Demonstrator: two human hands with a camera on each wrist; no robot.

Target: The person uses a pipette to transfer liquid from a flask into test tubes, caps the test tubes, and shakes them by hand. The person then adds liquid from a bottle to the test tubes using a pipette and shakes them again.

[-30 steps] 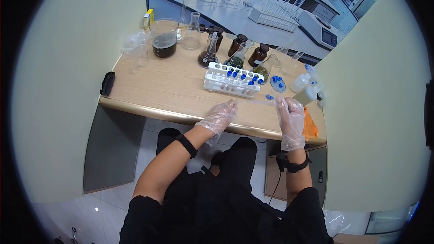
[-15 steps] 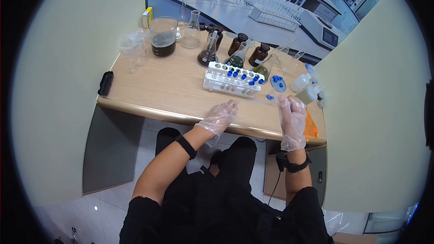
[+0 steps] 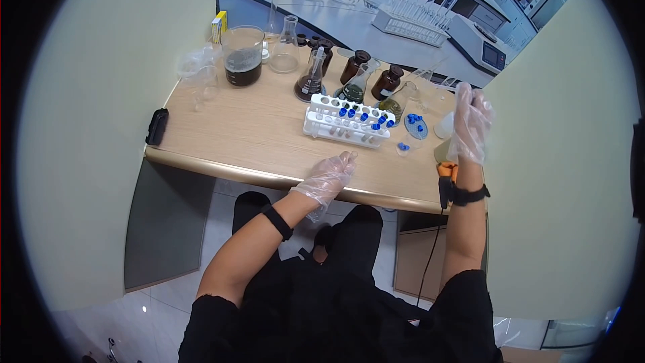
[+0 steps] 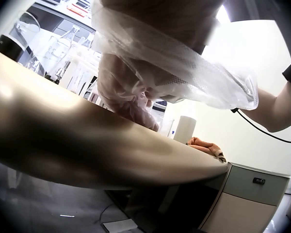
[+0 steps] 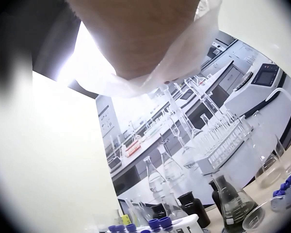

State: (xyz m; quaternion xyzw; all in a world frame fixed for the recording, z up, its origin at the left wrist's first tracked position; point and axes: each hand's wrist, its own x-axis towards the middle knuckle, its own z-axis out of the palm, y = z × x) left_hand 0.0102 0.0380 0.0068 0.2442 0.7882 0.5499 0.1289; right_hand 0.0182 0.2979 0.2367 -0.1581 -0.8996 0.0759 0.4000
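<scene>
Gloved in thin clear plastic, my left hand (image 3: 328,176) is near the table's front edge in the head view. Its fingertips pinch a small clear tube (image 3: 354,154), whose lower part is hidden in the glove. My right hand (image 3: 472,124), gloved too, is raised over the right side of the table with fingers curled. The thin clear pipette it held is hard to make out now. Between the hands, farther back, a white rack (image 3: 349,123) holds tubes with blue caps (image 3: 364,117). Loose blue caps (image 3: 403,146) lie right of the rack.
Flasks with dark liquid (image 3: 309,86) and brown bottles (image 3: 356,66) stand behind the rack. A beaker of dark liquid (image 3: 243,70) is at the back left. More blue caps lie on a round dish (image 3: 416,126). An orange cloth (image 4: 206,146) lies at the right edge.
My right hand has moved up and to the right, away from the left hand. The thin clear pipette no longer spans the gap between them. My left hand has stayed in place.
</scene>
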